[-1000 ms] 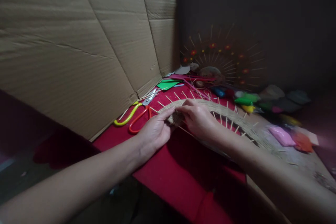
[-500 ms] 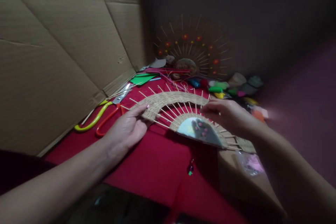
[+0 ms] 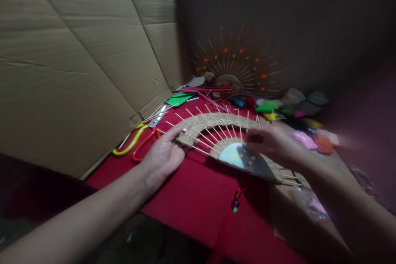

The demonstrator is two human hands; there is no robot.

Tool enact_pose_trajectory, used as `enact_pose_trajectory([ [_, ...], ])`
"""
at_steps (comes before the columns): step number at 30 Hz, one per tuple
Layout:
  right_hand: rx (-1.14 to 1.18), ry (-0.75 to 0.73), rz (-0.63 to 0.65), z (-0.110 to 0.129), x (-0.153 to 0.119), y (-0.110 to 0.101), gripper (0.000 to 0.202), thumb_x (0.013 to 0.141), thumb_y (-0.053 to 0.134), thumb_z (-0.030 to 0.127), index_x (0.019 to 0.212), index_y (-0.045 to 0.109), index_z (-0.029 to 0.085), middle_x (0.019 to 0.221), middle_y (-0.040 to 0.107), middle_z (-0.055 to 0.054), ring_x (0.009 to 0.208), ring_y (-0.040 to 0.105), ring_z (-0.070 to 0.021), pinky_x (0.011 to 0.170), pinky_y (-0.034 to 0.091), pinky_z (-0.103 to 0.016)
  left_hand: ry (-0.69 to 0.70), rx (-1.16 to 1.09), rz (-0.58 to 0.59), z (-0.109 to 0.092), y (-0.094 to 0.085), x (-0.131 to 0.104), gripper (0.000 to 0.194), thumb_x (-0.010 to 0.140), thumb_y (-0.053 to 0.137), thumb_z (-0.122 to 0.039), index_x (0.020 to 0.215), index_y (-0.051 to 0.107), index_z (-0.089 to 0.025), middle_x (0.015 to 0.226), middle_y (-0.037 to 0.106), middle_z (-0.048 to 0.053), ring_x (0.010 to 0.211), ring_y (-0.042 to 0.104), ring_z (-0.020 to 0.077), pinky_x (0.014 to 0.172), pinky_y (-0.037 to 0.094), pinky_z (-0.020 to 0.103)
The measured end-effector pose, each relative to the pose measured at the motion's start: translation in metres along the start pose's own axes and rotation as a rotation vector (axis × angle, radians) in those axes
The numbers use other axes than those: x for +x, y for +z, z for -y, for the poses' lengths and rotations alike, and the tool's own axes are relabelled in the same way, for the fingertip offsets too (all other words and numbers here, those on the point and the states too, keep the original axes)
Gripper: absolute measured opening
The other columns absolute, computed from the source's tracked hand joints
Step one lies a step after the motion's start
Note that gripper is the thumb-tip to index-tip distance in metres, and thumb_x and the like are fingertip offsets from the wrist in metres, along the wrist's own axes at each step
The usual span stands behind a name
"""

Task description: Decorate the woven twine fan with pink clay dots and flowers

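Note:
A woven half-round fan (image 3: 213, 120) with thin sticks lies tilted over the red cloth. Its painted centre (image 3: 236, 156) is pale blue and dark, with small pink dots. My left hand (image 3: 165, 150) grips the fan's left end, thumb on top of the weave and fingers underneath. Over the fan's right half is my right hand (image 3: 270, 142), its fingers bent together above the painted centre; whether they hold something small is hidden. A beaded red tassel (image 3: 236, 202) hangs below the fan.
Scissors (image 3: 133, 142) with yellow and red handles lie left, beside a cardboard wall (image 3: 77, 70). Green sheets (image 3: 178, 99) and a second, flowered fan (image 3: 233, 64) are behind. Pink (image 3: 305, 139) and orange (image 3: 324, 143) packets sit right, near a clear bag (image 3: 311, 204).
The view has shifted, so the scene sits further right and slightly lower. My right hand has come down nearer the painted centre. My left hand keeps its grip on the fan.

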State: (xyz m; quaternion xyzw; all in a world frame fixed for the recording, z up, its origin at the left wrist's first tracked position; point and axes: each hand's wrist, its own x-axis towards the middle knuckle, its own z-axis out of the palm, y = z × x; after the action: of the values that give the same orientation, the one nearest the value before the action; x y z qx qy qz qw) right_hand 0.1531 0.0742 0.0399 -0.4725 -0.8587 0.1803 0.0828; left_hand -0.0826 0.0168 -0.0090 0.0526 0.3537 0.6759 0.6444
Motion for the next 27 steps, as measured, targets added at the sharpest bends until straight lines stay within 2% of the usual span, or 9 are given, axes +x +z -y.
enact_pose_trajectory([
  [5,0.239,-0.073,-0.026,0.026,0.031,0.004,0.005,0.073,0.059,0.015,0.071,0.064,0.017,0.064,0.062,0.000,0.058,0.054,-0.0113,0.053,0.040,-0.022,-0.002,0.022,0.037,0.000,-0.004,0.000,0.031,0.088,0.046,-0.010,0.114,0.061,-0.005,0.096,0.071,0.016,0.077,0.069,0.0217,0.074,0.059,0.036],
  [9,0.348,-0.134,-0.022,0.053,0.064,0.026,0.007,0.073,0.061,0.010,0.072,0.066,0.014,0.067,0.065,-0.002,0.060,0.056,-0.0111,0.057,0.043,-0.023,0.004,0.034,0.063,0.002,-0.005,0.002,0.027,0.087,0.046,-0.009,0.109,0.062,-0.004,0.097,0.071,0.016,0.080,0.069,0.0208,0.071,0.058,0.032],
  [13,0.343,-0.232,-0.044,0.069,0.086,0.046,0.007,0.072,0.063,0.010,0.076,0.069,0.014,0.064,0.063,0.000,0.059,0.055,-0.0108,0.056,0.041,-0.023,0.025,-0.002,0.113,0.004,-0.005,0.005,0.026,0.086,0.045,-0.004,0.104,0.064,-0.006,0.093,0.071,0.012,0.084,0.068,0.0175,0.081,0.055,0.029],
  [17,0.329,-0.273,-0.046,0.074,0.094,0.056,0.008,0.073,0.065,0.012,0.077,0.071,0.015,0.063,0.063,0.001,0.060,0.055,-0.0104,0.057,0.040,-0.022,0.027,-0.033,0.153,0.005,-0.007,0.007,0.026,0.086,0.045,-0.004,0.101,0.066,-0.009,0.091,0.072,0.009,0.084,0.068,0.0159,0.086,0.053,0.029],
  [23,0.307,-0.297,-0.056,0.076,0.095,0.060,0.006,0.074,0.069,0.016,0.077,0.074,0.016,0.069,0.067,-0.001,0.064,0.058,-0.0117,0.060,0.041,-0.022,-0.009,-0.047,0.149,0.005,-0.010,0.011,0.027,0.089,0.045,-0.012,0.106,0.065,-0.008,0.092,0.072,0.012,0.084,0.068,0.0194,0.085,0.054,0.036],
  [27,0.213,-0.321,-0.098,0.081,0.090,0.057,0.010,0.074,0.068,0.009,0.079,0.075,0.014,0.073,0.067,-0.003,0.068,0.058,-0.0125,0.063,0.042,-0.023,-0.009,-0.038,0.129,0.005,-0.011,0.013,0.024,0.088,0.045,-0.011,0.095,0.068,-0.008,0.086,0.073,0.011,0.084,0.068,0.0198,0.085,0.054,0.036],
])
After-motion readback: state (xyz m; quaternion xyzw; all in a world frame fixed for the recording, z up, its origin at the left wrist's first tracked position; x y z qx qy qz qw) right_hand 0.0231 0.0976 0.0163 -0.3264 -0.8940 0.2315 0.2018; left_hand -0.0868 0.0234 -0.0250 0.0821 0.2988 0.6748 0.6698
